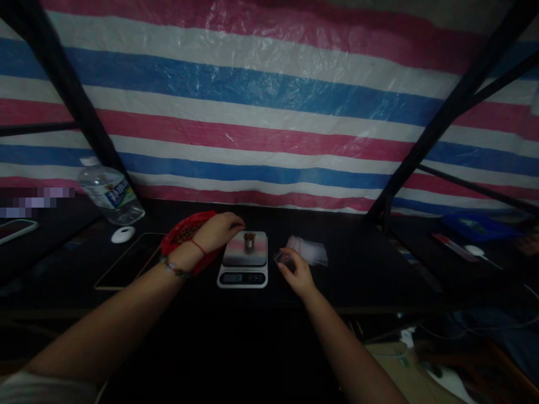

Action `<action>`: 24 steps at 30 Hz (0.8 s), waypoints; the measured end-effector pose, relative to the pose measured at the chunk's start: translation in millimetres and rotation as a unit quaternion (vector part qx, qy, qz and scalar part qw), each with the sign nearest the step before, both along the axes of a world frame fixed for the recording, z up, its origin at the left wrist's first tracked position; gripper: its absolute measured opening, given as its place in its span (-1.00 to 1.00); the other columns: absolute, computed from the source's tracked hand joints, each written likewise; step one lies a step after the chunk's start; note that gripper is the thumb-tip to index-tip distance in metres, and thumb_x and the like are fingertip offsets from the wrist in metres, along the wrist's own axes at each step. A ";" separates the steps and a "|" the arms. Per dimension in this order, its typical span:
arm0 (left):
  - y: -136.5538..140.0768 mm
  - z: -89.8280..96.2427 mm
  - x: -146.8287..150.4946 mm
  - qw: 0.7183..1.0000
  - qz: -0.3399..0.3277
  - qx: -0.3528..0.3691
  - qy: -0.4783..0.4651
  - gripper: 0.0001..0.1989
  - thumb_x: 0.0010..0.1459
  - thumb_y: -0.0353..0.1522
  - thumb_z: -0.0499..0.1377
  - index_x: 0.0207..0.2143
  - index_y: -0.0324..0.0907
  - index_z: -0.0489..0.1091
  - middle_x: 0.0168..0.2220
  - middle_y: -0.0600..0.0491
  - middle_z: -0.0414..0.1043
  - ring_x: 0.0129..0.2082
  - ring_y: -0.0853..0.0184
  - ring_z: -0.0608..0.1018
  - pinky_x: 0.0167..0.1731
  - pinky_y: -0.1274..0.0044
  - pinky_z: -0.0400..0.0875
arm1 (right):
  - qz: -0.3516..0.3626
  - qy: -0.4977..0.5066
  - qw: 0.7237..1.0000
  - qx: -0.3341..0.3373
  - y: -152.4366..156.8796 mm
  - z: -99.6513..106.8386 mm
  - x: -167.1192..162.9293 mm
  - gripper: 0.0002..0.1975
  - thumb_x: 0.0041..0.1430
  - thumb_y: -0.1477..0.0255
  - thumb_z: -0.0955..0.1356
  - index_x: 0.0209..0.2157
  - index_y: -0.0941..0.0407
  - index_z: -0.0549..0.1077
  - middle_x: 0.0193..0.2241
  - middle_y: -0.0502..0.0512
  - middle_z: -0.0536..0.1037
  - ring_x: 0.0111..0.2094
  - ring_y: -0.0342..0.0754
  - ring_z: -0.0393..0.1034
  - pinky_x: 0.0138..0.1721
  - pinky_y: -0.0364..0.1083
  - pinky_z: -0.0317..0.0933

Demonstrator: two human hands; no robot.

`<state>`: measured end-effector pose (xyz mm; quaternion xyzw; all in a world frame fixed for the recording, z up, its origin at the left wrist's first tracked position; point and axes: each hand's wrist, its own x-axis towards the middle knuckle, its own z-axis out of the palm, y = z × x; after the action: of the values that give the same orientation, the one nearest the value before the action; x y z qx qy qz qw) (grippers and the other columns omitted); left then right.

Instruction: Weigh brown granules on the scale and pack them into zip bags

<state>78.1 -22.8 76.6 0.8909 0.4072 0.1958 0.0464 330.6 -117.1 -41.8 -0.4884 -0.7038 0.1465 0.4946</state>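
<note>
While any grip by the left hand (218,228) was indiscernible, a likely limp clear bag (285,260), best edge-held, was pinched by the right hand (300,274).

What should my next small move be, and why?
I'd probably bring your left hand over to the small cup: it sits on the scale with brown bits showing at its top, your left fingers are near the scale's far left corner, and your right hand holds a clear bag just beside the scale.
</note>
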 end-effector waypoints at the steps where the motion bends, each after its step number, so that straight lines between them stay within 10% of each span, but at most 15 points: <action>1: 6.1 0.0 -0.1 1.000 -0.001 -0.012 0.007 -0.75 0.19 -0.32 0.03 -0.26 -0.18 0.50 -0.23 0.01 0.51 -0.18 0.28 0.49 -0.14 0.50 0.35 | 0.000 0.000 1.000 -0.001 0.2 -0.2 0.1 -0.65 0.10 0.33 0.34 -0.05 0.07 0.38 -0.19 0.14 0.53 -0.17 0.04 0.44 -0.08 0.05 0.31; 13: 24.1 -16.3 17.4 0.996 -0.040 -0.065 0.045 -0.68 0.20 -0.31 -0.01 -0.28 -0.18 0.54 -0.25 -0.03 0.52 -0.21 0.29 0.51 -0.17 0.53 0.34 | -0.007 0.000 1.000 -0.003 0.6 -2.7 1.2 -0.64 0.10 0.32 0.34 -0.04 0.08 0.37 -0.16 0.16 0.52 -0.14 0.05 0.43 -0.06 0.05 0.30; 24: 40.7 0.8 -76.0 0.955 0.133 -0.194 0.181 -0.64 0.13 -0.23 -0.02 -0.23 -0.13 0.52 -0.29 0.03 0.55 -0.31 0.27 0.54 -0.30 0.56 0.36 | 0.004 -0.006 1.000 -0.009 1.4 -3.4 1.0 -0.63 0.10 0.32 0.34 -0.03 0.10 0.36 -0.17 0.15 0.52 -0.16 0.04 0.43 -0.07 0.05 0.30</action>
<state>2.1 17.9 77.3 0.8229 0.5539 -0.0472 0.1174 331.6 -115.8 -45.2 -0.4905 -0.7078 0.1516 0.4852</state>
